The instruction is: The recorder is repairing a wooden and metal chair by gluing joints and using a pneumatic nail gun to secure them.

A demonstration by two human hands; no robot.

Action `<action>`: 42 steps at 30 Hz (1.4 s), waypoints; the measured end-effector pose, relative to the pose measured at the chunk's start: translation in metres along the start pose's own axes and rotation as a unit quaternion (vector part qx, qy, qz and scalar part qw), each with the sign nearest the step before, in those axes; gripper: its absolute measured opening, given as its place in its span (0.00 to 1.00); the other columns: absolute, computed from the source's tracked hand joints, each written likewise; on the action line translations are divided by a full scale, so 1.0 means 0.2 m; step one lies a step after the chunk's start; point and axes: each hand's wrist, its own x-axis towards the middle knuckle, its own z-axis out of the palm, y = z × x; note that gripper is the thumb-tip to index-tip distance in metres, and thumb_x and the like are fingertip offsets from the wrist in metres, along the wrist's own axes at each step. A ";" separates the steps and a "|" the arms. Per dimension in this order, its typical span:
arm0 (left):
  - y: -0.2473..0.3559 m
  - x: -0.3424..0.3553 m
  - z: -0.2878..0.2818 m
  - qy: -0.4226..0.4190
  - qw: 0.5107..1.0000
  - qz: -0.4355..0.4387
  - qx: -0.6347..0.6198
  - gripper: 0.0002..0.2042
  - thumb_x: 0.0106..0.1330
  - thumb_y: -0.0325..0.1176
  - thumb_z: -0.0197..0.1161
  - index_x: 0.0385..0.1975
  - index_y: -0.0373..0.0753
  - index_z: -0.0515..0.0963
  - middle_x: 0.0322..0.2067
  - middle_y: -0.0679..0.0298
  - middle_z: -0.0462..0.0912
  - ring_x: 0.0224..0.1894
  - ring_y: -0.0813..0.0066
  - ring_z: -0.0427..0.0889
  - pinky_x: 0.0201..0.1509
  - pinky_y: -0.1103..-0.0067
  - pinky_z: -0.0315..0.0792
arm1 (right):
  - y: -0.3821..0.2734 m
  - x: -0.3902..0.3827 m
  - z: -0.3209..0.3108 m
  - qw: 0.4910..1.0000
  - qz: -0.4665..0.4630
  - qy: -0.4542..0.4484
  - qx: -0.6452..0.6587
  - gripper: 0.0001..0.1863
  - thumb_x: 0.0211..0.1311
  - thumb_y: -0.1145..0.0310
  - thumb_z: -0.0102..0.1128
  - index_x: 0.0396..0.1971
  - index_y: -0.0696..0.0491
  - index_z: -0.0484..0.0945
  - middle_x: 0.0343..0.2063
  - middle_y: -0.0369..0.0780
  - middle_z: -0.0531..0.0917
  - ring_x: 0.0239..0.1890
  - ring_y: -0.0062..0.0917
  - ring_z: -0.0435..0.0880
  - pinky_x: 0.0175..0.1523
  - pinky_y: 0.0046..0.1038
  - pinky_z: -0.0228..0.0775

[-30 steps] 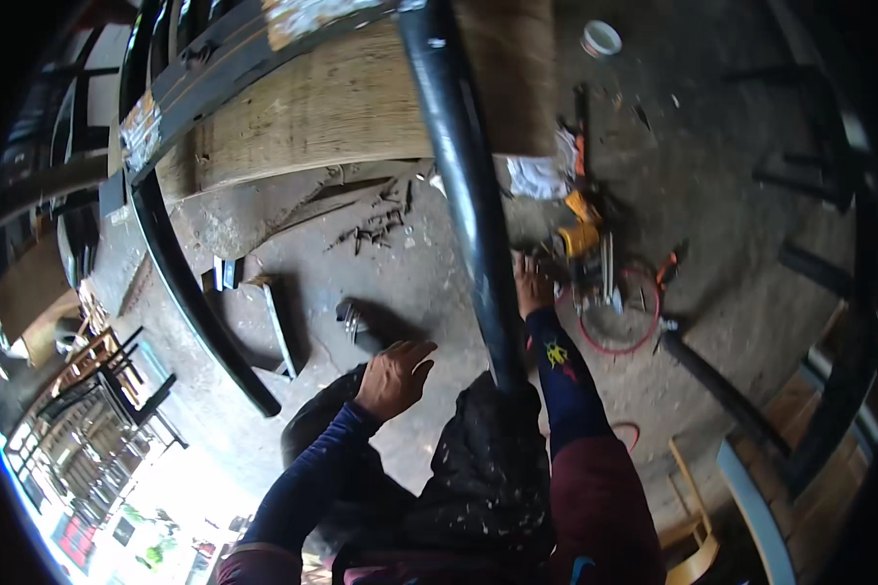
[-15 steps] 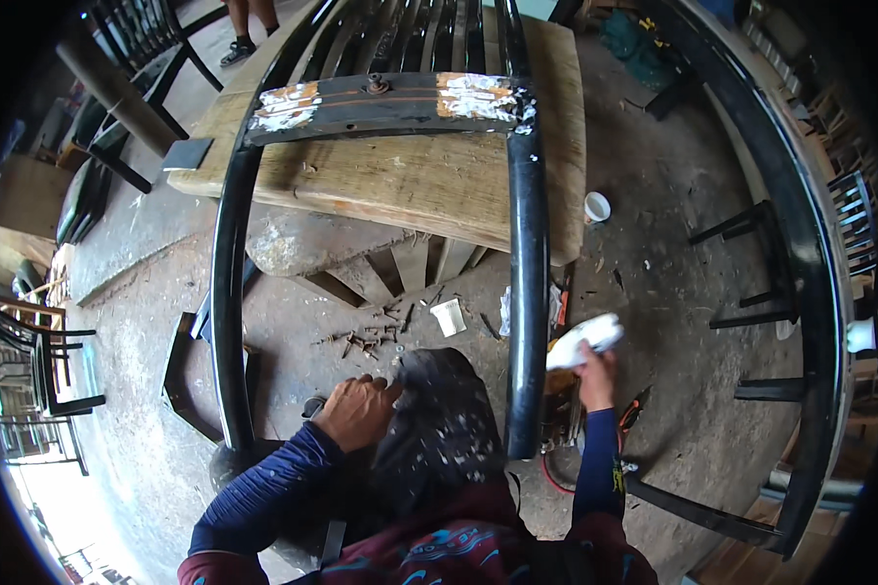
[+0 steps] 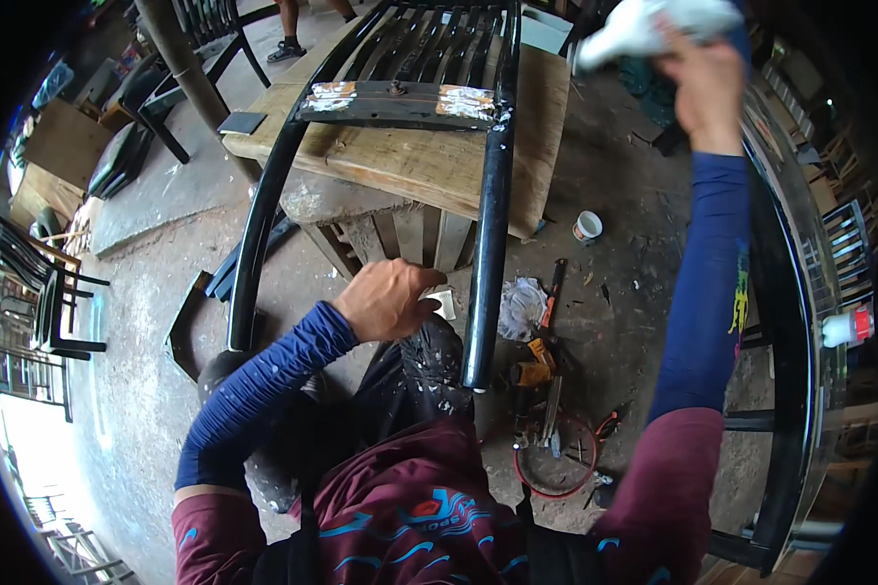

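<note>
My right hand [image 3: 704, 93] is raised at the upper right and wrapped round a white squeeze bottle [image 3: 634, 31]. The bottle is tilted, its narrow end towards the left, and motion blurs it somewhat. Above my knee, my left hand [image 3: 385, 300] has its fingers loosely bent and apart, with nothing seen in it. It hovers between the two legs of a glossy black chair frame [image 3: 490, 244]. The frame's slatted part rests on a wooden tabletop [image 3: 400, 161]. White paste covers both ends of its cross rail [image 3: 385, 104], with a bolt at mid-rail.
On the floor to the right lie a hammer [image 3: 553, 292], a yellow power drill [image 3: 534, 369], a red hose loop [image 3: 556, 495] and a white tub [image 3: 587, 227]. A large black frame [image 3: 780, 390] stands at far right, near a red-capped bottle [image 3: 847, 328]. Chairs [image 3: 59, 302] stand at left.
My right hand has swung up and away with the white bottle, from beside the frame's right leg to the upper right. My left hand has lifted off my knee.
</note>
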 end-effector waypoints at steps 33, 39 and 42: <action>-0.17 -0.16 0.06 -0.054 0.980 0.029 0.191 0.10 0.58 0.29 0.63 0.39 0.35 0.77 0.28 0.56 0.82 0.33 0.58 0.85 0.35 0.69 0.79 | 0.52 0.10 0.35 0.990 0.087 -0.055 -0.096 0.17 0.59 0.71 0.69 0.46 0.62 0.78 0.39 0.44 0.86 0.40 0.30 0.87 0.41 0.35 0.81; -0.19 -0.15 0.08 -0.067 0.980 0.041 0.181 0.09 0.56 0.29 0.63 0.36 0.35 0.78 0.28 0.55 0.83 0.34 0.59 0.85 0.37 0.70 0.79 | 0.63 0.14 0.32 0.990 0.085 -0.071 -0.089 0.24 0.61 0.66 0.71 0.52 0.64 0.76 0.46 0.47 0.85 0.47 0.35 0.87 0.43 0.40 0.86; -0.20 -0.14 0.08 -0.078 0.980 0.043 0.179 0.08 0.56 0.29 0.63 0.35 0.35 0.78 0.28 0.55 0.83 0.34 0.58 0.86 0.38 0.69 0.80 | 0.65 0.14 0.33 0.990 0.095 -0.064 -0.087 0.23 0.61 0.67 0.70 0.51 0.65 0.76 0.45 0.48 0.85 0.47 0.36 0.87 0.43 0.40 0.86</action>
